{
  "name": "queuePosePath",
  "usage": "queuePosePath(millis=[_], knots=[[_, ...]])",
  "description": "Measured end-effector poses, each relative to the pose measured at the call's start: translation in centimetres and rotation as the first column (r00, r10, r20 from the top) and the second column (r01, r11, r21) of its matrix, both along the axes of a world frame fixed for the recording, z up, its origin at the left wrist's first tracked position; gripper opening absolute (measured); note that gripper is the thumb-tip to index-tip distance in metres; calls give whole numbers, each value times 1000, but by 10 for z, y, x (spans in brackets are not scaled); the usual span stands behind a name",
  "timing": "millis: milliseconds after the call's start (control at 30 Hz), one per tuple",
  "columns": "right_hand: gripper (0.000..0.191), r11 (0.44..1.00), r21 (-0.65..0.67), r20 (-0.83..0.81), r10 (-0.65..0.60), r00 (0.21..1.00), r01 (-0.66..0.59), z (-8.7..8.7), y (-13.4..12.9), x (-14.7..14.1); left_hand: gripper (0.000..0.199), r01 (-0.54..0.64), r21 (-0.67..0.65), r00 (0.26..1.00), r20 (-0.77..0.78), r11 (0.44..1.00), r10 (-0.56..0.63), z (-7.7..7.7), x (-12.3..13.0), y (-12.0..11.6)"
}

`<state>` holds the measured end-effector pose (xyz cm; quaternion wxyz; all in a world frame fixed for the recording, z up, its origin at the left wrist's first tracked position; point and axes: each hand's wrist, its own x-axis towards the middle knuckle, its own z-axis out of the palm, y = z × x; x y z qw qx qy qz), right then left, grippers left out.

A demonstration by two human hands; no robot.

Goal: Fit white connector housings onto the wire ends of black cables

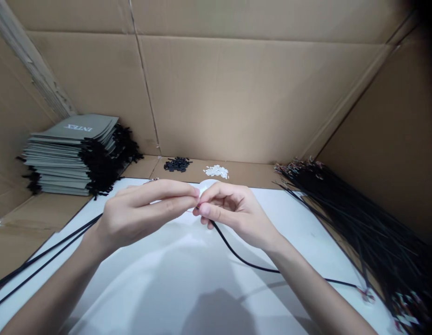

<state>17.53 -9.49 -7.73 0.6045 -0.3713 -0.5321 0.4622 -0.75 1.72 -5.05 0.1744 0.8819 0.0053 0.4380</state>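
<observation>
My left hand [149, 209] and my right hand [233, 209] meet fingertip to fingertip above the white work surface [160, 279]. Between the right thumb and fingers is the end of a black cable [236, 256], which curves down and passes under my right forearm to a frayed end at the right. The left thumb and fingers are pressed together at that same cable end, on something too small to name. A thin reddish wire shows just below the fingertips. More black cables [62, 244] run behind my left wrist toward the lower left.
Stacked grey INTEX sheets [62, 160] with black tufts stand at the left. Small black pieces [177, 164] and white pieces [216, 171] lie in piles at the back. A big bundle of black cables [369, 218] lies at the right. Cardboard walls [236, 93] enclose the surface.
</observation>
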Motion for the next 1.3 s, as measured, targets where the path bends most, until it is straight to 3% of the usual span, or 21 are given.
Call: queuePosePath(millis=[233, 433, 567, 700, 900, 933, 1000, 1067, 1133, 1233, 1300], knots=[[15, 987, -121, -120, 95, 988, -110, 0, 0, 2, 14, 20, -60, 999, -40, 998, -23, 7, 0, -4], [16, 981, -150, -105, 112, 988, -127, 0, 0, 2, 16, 80, 54, 995, -64, 995, -76, 7, -2, 1], [18, 987, -141, -6, 73, 997, -73, 4, -3, 0, 22, 136, 105, 990, -51, 985, -131, 7, -3, 4], [18, 994, -111, 70, -7, 998, 15, 5, -7, -4, 15, 77, 27, 992, -102, 997, -74, 7, -3, 3], [16, 986, -19, 149, -159, 976, 164, 4, -10, -7, 19, 53, 114, 998, -48, 992, -48, 7, -1, 5], [15, 979, 18, 185, -201, 962, 201, 4, -10, -7, 17, 45, 78, 998, -54, 996, -41, 8, 0, 5], [14, 955, 109, 268, -297, 917, 277, 5, -12, -6, 12, 2, -114, 988, -151, 993, -20, 11, 2, 3], [13, 921, 197, 339, -385, 858, 336, 6, -14, -6, 11, -44, -396, 958, -278, 917, -74, 13, 4, 1], [11, 891, 265, 389, -448, 805, 368, 6, -16, -6, 13, -32, -624, 925, -314, 781, -213, 13, 6, -1], [11, 850, 368, 462, -518, 720, 376, 7, -18, -7, 15, 14, -819, 895, -245, 574, -372, 10, 9, -2], [13, 816, 454, 507, -567, 649, 358, 7, -18, -8, 12, 24, -876, 885, -205, 481, -418, 8, 11, -2]])
